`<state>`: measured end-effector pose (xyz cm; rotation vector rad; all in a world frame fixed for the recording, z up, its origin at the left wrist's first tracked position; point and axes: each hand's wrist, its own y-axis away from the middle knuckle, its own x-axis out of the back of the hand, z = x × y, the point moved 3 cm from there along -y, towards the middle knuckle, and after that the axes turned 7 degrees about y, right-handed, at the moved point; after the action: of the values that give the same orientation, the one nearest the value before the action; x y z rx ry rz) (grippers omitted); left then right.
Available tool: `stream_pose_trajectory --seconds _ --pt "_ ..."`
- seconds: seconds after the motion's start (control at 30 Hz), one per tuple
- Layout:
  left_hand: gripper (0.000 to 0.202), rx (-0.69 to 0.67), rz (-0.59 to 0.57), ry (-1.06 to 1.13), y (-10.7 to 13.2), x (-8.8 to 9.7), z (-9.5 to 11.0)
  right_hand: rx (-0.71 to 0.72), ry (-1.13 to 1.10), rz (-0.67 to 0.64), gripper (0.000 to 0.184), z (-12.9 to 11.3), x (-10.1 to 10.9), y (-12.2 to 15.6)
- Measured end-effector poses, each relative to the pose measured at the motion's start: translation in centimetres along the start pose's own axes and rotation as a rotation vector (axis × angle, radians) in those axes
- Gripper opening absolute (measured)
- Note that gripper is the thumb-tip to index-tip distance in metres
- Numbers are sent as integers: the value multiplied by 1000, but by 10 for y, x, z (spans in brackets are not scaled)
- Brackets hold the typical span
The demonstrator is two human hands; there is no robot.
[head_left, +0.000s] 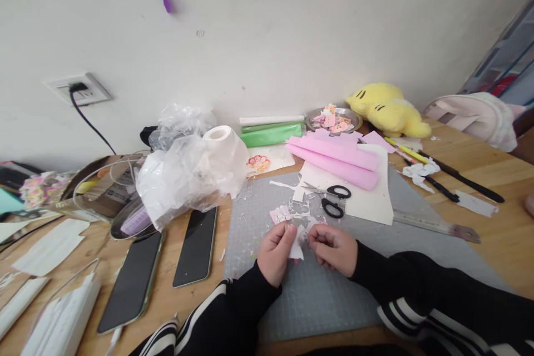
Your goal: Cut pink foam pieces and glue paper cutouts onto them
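Over the grey cutting mat (258,311), my left hand (277,253) is closed on a small white piece of paper (296,249) that hangs below its thumb. My right hand (334,249) is beside it with the fingers curled into a pinch. Whether those fingertips hold the paper's edge or a scrap is too small to tell. Just beyond my hands lie a pink and white cut-out (280,213) and white paper offcuts (299,208). Black-handled scissors (332,208) rest on the mat, partly over a white sheet (381,200).
Pink crepe paper (334,156) and a metal dish (311,122) of cut-outs lie behind the mat. A metal ruler (434,225) and knives (471,181) are on the right, near a yellow plush toy (387,111). Two phones (195,247) and plastic bags (175,178) occupy the left.
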<state>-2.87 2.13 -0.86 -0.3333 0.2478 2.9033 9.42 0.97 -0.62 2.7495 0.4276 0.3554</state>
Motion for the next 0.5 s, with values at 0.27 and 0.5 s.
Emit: stream_pose_trajectory --seconds 0.27,0.5 --pt "30 -25 5 138 -4 -2 1 16 -62 0 2 2 -2 0" --pt "19 -58 -39 151 -4 -2 0 2 -65 0 3 0 -1 1"
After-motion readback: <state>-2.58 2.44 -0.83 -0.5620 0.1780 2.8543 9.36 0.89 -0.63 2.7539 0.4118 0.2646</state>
